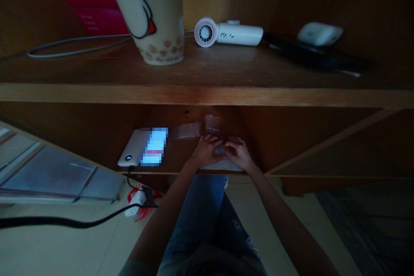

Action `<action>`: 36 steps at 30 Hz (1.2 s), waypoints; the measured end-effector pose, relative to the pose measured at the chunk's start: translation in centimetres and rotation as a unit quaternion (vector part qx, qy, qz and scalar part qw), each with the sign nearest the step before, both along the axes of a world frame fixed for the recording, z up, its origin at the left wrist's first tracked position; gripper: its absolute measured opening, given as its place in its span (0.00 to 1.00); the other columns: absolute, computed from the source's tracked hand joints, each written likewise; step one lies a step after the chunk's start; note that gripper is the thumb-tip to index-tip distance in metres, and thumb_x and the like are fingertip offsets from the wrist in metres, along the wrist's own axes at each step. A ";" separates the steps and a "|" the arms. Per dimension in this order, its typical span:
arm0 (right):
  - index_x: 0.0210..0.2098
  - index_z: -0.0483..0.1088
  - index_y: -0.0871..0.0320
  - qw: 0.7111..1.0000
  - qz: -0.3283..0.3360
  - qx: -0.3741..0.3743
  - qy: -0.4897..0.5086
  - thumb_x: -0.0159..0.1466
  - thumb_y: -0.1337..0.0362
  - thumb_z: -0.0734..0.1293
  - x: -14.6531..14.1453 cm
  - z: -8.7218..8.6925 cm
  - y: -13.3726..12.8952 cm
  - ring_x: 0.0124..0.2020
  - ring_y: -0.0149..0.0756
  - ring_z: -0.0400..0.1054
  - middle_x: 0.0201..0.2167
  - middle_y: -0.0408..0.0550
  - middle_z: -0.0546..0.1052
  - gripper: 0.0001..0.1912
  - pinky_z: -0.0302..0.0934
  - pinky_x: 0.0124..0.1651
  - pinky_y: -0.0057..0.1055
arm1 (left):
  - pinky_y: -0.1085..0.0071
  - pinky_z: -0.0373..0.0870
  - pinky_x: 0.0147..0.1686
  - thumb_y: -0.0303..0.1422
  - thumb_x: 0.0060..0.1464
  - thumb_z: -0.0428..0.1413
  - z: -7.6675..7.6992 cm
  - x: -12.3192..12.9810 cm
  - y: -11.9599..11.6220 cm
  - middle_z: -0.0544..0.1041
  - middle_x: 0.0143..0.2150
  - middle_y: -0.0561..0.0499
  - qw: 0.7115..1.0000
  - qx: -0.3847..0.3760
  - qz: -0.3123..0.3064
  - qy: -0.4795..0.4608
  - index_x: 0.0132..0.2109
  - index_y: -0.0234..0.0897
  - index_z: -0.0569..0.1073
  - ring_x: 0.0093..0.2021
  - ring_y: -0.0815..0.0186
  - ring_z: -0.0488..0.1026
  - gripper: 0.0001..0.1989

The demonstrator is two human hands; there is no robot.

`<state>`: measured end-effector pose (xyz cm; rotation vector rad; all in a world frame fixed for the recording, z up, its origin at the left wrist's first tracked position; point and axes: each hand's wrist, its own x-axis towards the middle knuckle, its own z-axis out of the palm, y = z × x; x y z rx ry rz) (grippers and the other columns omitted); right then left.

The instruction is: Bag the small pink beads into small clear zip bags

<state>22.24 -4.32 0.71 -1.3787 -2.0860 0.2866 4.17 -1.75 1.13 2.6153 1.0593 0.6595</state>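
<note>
On the lower shelf, my left hand [207,150] and my right hand [239,153] meet over a small clear plastic bag [219,150]. The fingers of both hands are curled and pressed against this bag from either side. Its contents look dark and are too small to make out. Under the hands lies a white sheet or flat bag [223,164], partly covered by them. Just beyond my fingers lies a small clear zip bag [212,123], and to its left is a flat, clear plastic packet [189,130].
Left on the lower shelf lie a lit phone [154,146] and a power bank [132,148] with a black cable. The upper shelf [226,95] overhangs, carrying a bubble-tea cup [164,17], a white handheld fan [239,34] and a white mouse-like object [319,33].
</note>
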 end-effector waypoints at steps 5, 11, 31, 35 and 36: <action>0.28 0.69 0.54 0.999 0.024 0.002 0.025 0.58 0.67 0.62 -0.1 -0.1 0.0 0.40 0.37 0.65 0.33 0.45 0.74 0.05 0.53 0.46 0.36 | 0.58 0.56 0.51 0.49 0.46 0.54 0.1 0.1 -0.1 0.70 0.49 0.47 1.000 0.002 0.000 0.002 0.52 0.40 0.67 0.50 0.57 0.62 0.28; 0.26 0.70 0.54 0.999 0.033 -0.009 0.029 0.59 0.66 0.62 0.1 0.0 0.1 0.39 0.37 0.65 0.32 0.45 0.74 0.07 0.54 0.45 0.35 | 0.58 0.57 0.51 0.48 0.49 0.53 0.3 0.0 -0.2 0.71 0.48 0.46 1.000 0.000 0.012 -0.003 0.51 0.40 0.68 0.50 0.57 0.63 0.25; 0.34 0.68 0.55 0.985 -0.094 0.032 -0.144 0.62 0.60 0.59 -0.5 -0.1 -0.3 0.40 0.42 0.62 0.36 0.48 0.74 0.08 0.49 0.42 0.37 | 0.58 0.59 0.49 0.42 0.54 0.50 0.4 -0.1 0.0 0.74 0.42 0.48 0.998 -0.012 0.035 -0.059 0.43 0.40 0.72 0.47 0.60 0.65 0.15; 0.34 0.68 0.56 0.976 -0.115 0.036 -0.181 0.62 0.58 0.59 -0.7 -0.1 -0.3 0.40 0.42 0.62 0.34 0.49 0.74 0.09 0.48 0.41 0.36 | 0.59 0.60 0.49 0.42 0.54 0.50 0.3 -0.1 0.1 0.74 0.42 0.49 0.998 -0.002 0.032 -0.062 0.43 0.41 0.73 0.46 0.61 0.66 0.14; 0.34 0.68 0.56 0.974 -0.120 0.035 -0.188 0.62 0.58 0.59 -0.8 -0.1 -0.3 0.40 0.42 0.62 0.34 0.50 0.74 0.09 0.48 0.41 0.35 | 0.60 0.60 0.49 0.41 0.55 0.50 0.3 -0.1 0.1 0.75 0.42 0.49 0.997 0.001 0.031 -0.065 0.43 0.41 0.73 0.46 0.61 0.66 0.14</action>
